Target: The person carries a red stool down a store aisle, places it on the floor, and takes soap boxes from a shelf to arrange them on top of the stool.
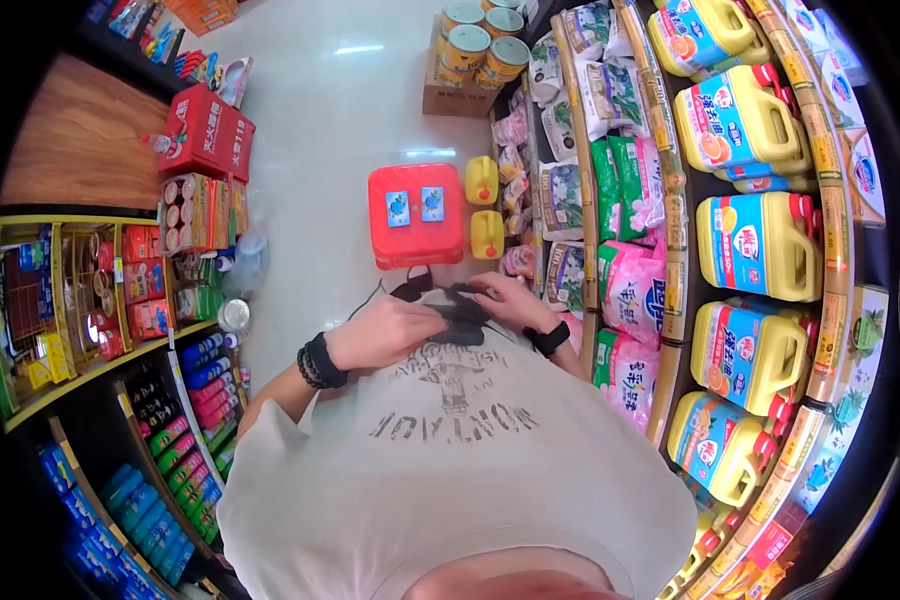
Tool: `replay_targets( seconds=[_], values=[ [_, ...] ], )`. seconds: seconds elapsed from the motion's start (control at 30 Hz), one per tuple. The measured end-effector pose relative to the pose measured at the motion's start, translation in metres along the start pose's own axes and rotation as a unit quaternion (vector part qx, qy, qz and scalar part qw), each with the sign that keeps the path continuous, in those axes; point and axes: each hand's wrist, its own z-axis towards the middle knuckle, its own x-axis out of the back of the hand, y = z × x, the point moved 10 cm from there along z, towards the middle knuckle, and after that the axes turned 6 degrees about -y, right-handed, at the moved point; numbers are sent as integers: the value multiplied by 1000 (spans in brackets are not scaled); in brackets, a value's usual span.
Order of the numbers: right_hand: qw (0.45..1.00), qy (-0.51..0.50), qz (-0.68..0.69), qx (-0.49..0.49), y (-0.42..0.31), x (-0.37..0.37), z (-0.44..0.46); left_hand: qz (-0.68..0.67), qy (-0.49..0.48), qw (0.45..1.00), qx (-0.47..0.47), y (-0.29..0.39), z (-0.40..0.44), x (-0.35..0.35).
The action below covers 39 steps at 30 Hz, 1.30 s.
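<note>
Close in front of the shirt, my left hand (385,332) and my right hand (515,303) are at either side of a dark, bunched item (457,318). The hand on the picture's left side wears a beaded bracelet; the other wears a black band. Fingers of both are bent against the dark item, which looks like cloth or a strap. Beyond them a red stool (416,232) stands on the floor, with two small blue packets (398,208) lying on its top.
Shelves of yellow detergent jugs (760,247) and pink bags (632,290) line the right. Two yellow jugs (486,234) stand beside the stool. Cans (465,50) sit on a carton at the back. A red box (202,130) and stocked shelves are on the left.
</note>
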Motion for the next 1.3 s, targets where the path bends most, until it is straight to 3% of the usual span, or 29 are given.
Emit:
replay_targets(
  seconds=[0.27,0.4,0.53,0.57,0.6,0.7,0.73,0.8,0.87,0.93,1.07,1.1,1.13,1.3],
  values=[
    [992,-66,-45,96,-37,-4,-10,1,96,995,-27,45,-9,45],
    [985,-85,14,150,-87,2,-21,-23,153,988,-16,58,-19,80],
    [981,-123,82,126,-126,-6,-19,-15,252,966,50,54,-36,111],
    [985,-121,108,65,-122,-8,-15,-25,286,955,77,47,-41,112],
    [984,-115,136,4,-117,-9,-12,-40,318,943,95,40,-47,111],
    [959,78,272,29,-36,-2,-12,-27,422,901,100,30,-58,102],
    [967,105,224,56,-44,6,-11,-83,438,881,156,21,-62,94],
    [986,119,117,9,-45,18,-16,-121,438,871,188,2,-67,76],
    [917,122,371,85,-60,22,-20,-228,428,846,222,-17,-65,57],
    [878,156,442,99,-63,32,-29,-239,426,842,229,-23,-59,49],
    [891,233,379,90,-42,52,-50,-318,388,833,232,-32,-34,31],
    [873,241,412,97,-48,55,-57,-346,381,827,226,-31,-24,30],
    [912,271,294,89,-67,71,-74,-354,369,835,203,-42,-24,19],
    [872,335,339,109,-33,84,-101,-416,253,860,150,-42,36,19]
  ],
)
